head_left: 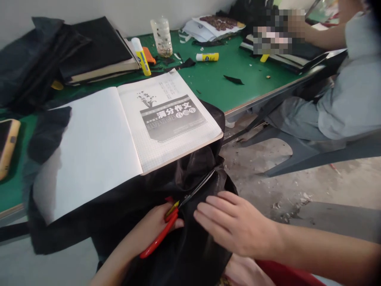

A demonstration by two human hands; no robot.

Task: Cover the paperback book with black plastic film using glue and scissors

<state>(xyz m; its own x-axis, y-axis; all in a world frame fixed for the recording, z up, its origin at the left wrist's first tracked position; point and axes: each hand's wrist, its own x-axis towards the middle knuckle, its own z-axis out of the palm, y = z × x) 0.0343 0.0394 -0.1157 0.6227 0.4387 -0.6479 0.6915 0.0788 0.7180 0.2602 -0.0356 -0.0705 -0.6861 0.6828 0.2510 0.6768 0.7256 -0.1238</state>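
My left hand (151,230) is closed around the red handles of a pair of scissors (159,238), with a yellow piece near the pivot. The blades point up and right and lie against a large sheet of black cloth (190,254). Beside the blades, my right hand (235,224) rests over the cloth near its right edge, fingers close together, its thumb hidden. The cloth spreads from the table edge down over my lap. On top of it lies an open notebook (175,143) with a printed title page and a blank left page.
Behind the notebook, the green table (190,85) carries glue sticks (207,57), a cut plastic bottle (162,37), black scraps and a black-covered book (89,47). A phone (8,147) sits at left. Another person's sleeve (361,79) and a grey stool (297,153) are at right.
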